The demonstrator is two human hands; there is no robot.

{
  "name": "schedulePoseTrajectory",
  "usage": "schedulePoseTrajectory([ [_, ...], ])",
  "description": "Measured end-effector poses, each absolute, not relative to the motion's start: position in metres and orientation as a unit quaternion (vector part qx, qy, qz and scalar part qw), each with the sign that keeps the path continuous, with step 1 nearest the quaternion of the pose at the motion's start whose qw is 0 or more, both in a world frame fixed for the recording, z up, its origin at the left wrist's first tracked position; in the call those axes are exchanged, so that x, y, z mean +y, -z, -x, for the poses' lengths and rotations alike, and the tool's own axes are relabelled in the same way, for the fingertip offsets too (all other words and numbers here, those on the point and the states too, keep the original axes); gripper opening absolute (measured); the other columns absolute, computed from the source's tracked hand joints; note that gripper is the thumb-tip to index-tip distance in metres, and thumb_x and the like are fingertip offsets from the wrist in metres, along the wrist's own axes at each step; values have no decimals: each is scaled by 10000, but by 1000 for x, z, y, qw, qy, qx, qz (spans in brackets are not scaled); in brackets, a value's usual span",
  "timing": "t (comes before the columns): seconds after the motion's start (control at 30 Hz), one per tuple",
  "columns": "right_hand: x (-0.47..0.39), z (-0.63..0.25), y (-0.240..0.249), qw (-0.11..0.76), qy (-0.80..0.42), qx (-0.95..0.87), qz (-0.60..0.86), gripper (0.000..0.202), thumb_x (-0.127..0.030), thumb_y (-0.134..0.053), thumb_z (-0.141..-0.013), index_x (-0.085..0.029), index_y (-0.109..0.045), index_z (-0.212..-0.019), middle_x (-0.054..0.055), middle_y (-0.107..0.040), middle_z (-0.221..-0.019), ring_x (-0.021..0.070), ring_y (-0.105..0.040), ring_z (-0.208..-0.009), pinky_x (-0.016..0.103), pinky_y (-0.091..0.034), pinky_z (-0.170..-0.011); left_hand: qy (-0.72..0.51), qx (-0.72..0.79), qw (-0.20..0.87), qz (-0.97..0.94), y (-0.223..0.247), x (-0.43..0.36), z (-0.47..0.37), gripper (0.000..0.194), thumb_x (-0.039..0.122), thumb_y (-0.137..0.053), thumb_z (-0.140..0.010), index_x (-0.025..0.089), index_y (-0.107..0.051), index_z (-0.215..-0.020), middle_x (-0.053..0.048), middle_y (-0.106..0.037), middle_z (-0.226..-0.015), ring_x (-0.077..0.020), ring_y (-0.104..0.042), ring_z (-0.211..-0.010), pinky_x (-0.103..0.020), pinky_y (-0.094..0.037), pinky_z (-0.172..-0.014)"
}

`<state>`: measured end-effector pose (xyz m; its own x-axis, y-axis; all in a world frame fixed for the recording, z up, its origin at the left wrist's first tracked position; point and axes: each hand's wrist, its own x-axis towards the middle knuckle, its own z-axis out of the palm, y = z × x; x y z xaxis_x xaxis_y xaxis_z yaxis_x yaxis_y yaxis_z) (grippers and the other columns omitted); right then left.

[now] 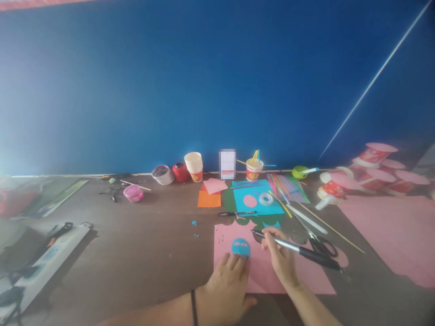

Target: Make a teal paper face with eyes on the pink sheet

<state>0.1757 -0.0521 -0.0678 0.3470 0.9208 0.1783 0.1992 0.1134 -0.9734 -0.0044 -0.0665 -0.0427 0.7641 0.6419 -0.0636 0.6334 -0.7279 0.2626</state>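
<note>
Pressing flat in the head view, the left hand (pixel 226 285) lies on a pink sheet (pixel 265 280) on the counter (pixel 146 253), its fingers close together, their ends on the near edge of a blue disc (pixel 241 251) with two slots. They push from above and grip nothing. To the right, the right hand (pixel 282 262) has its fingers clamped on a pen-like tool (pixel 288 245), whose dark tip points left, just far of the disc's right side (whether it touches the pink sheet, I cannot tell).

The likeliest slip, I judge, is the disc turning or sliding, since only its near edge is held down; a sideways push from the tip would be enough. The pink sheet could shift with it if the left hand eases off. The tool's long rear end reaches right, near the scissors (pixel 321 246), so a wide swing might knock them. On the far side, the tape roll (pixel 266 199) rests on a blue sheet (pixel 240 204), well apart from both hands.
</note>
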Motion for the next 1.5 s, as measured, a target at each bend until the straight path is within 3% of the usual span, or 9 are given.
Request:
schedulePoseTrajectory([
  [0.13,-50,-175,72,557,-347,-478,583,228,-407,-439,-886,-197,-519,-842,-50,-469,-549,136,-487,-538,259,-393,-576,-9,332,144,-932,50,-64,-4,713,591,-440,-811,99,-375,-1324,-165,-418,-1328,-332,-369,-1180,-486,-262,-992],
  [0.4,-44,-179,75,528,-387,-457,602,249,-441,-424,-886,-212,-513,-852,-66,-429,-523,137,-472,-532,258,-389,-591,-33,325,143,-934,53,-58,-22,636,558,-495,-786,116,-447,-1242,-159,-460,-1270,-331,-432,-1082,-466,-389,-846],
  [0.63,-44,-179,71,503,-394,-472,608,230,-429,-468,-869,-216,-495,-787,-69,-391,-537,116,-406,-508,228,-345,-513,-66,326,132,-934,76,-56,-17,646,548,-542,-757,127,-455,-1240,-166,-371,-1353,-354,-382,-1154,-454,-367,-889],
  [0.83,-45,-175,74,531,-364,-458,613,251,-415,-440,-884,-212,-482,-742,-71,-359,-513,109,-389,-482,218,-337,-481,-52,316,147,-936,67,-51,-15,634,587,-482,-786,141,-461,-1236,-144,-459,-1298,-339,-417,-1130,-489,-343,-909],
  [1.03,-54,-176,60,520,-322,-504,610,195,-368,-456,-881,-212,-522,-785,-51,-466,-523,124,-478,-505,237,-402,-548,-43,295,144,-943,70,-53,-13,749,646,-399,-798,132,-347,-1340,-177,-397,-1355,-363,-373,-1201,-532,-284,-969],
  [1.23,-37,-179,43,444,-390,-573,568,216,-385,-502,-849,-198,-567,-761,-27,-535,-597,146,-532,-590,244,-419,-572,-44,293,123,-947,79,-58,-13,767,659,-334,-814,136,-288,-1373,-225,-363,-1364,-383,-354,-1227,-554,-291,-957],
  [1.5,-29,-170,69,478,-392,-537,574,329,-425,-432,-880,-192,-507,-659,-13,-539,-601,150,-542,-585,254,-430,-583,-42,276,85,-956,84,-56,-15,802,678,-393,-779,144,-288,-1367,-223,-386,-1350,-378,-382,-1206,-516,-345,-909],
])
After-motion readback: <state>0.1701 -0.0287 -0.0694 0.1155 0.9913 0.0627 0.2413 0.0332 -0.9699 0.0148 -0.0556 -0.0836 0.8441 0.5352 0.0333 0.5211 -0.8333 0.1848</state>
